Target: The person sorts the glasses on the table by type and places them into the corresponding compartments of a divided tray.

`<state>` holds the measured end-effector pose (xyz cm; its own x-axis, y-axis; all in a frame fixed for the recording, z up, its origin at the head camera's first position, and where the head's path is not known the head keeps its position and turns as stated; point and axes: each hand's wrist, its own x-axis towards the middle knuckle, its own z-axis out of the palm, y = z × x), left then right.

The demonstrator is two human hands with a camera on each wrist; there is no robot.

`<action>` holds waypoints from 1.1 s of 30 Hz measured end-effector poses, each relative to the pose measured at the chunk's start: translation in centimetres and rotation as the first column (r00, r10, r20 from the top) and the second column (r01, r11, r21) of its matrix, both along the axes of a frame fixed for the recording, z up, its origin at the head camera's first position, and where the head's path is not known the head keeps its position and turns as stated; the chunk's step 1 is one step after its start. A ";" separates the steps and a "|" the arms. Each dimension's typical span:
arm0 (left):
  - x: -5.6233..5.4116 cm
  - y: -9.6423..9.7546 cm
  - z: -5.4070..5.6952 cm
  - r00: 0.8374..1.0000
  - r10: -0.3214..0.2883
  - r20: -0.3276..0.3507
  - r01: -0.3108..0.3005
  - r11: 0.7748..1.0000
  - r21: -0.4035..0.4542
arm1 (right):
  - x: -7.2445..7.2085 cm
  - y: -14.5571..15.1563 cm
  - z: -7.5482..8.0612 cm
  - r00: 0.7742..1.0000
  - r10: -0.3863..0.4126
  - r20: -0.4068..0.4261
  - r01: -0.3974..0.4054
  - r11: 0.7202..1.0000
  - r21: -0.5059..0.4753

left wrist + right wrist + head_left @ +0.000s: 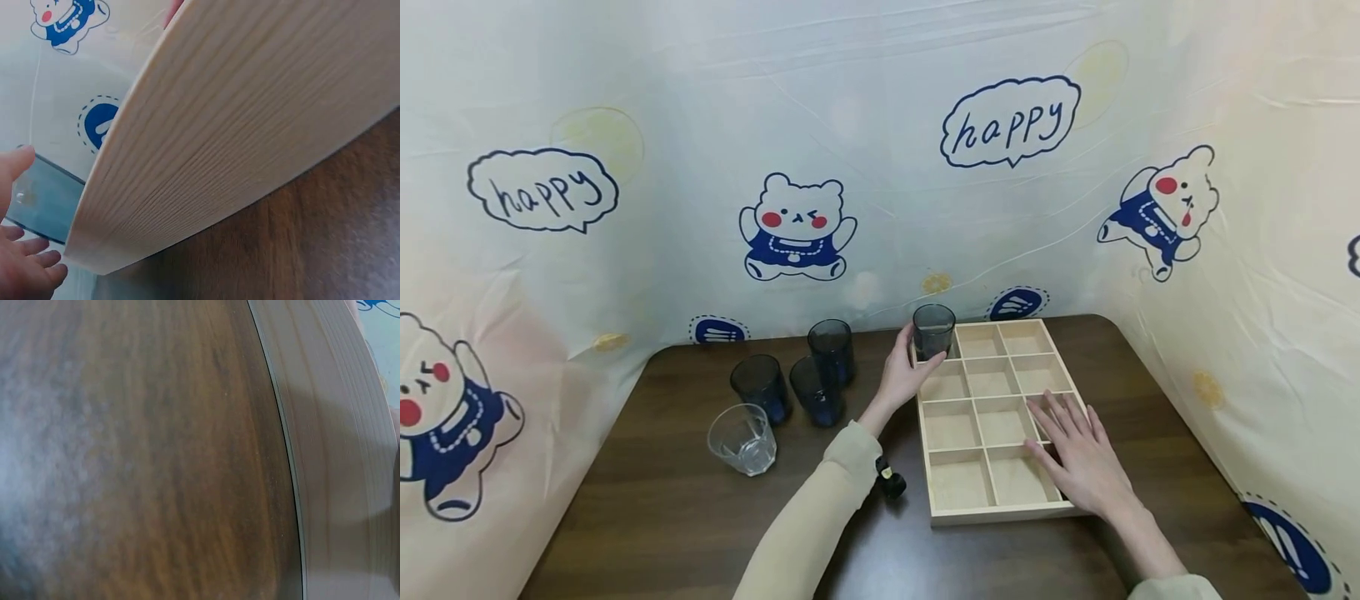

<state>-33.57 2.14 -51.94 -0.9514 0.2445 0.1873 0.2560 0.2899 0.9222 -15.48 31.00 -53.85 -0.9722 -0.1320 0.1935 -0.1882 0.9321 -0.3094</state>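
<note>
My left hand [901, 377] holds a dark tinted drinking glass [933, 333] between thumb and fingers. The glass is upright at the far-left compartment of a pale wooden divided box [1000, 514]; whether its base touches the bottom is hidden. In the left wrist view, thumb and fingers lie on either side of the bluish glass [47, 197], beyond the box's side wall [206, 137]. With fingers spread, my right hand [1081, 458] rests over the box's near right part, covering some compartments. The right wrist view catches mainly the box's outer wall [331, 462].
Left of the box stand three more dark glasses, one in front [760, 387], one beside it [816, 392] and one behind [831, 350]. A clear glass [742, 440] is nearest me. Printed cloth [880, 167] hangs behind the brown table [647, 508].
</note>
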 end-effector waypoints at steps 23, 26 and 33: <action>5.9 -5.9 1.3 0.998 -0.056 0.015 0.057 0.997 -0.052 | 0.4 -0.1 0.1 1.000 0.016 -0.018 -0.017 1.000 -0.002; 6.5 -7.0 1.2 0.998 -0.064 -0.016 0.063 0.997 -0.042 | 0.3 -0.1 0.2 1.000 0.019 -0.014 -0.019 1.000 -0.001; 6.0 -9.1 -1.1 0.995 -0.048 -0.090 0.041 0.996 -0.077 | 0.1 0.0 0.3 1.000 0.020 -0.021 -0.020 1.000 -0.001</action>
<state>-27.58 -6.93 -53.06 -0.9187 0.3031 0.2532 0.3531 0.3432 0.8703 -15.38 30.95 -53.52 -0.9651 -0.1510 0.2139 -0.2130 0.9279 -0.3059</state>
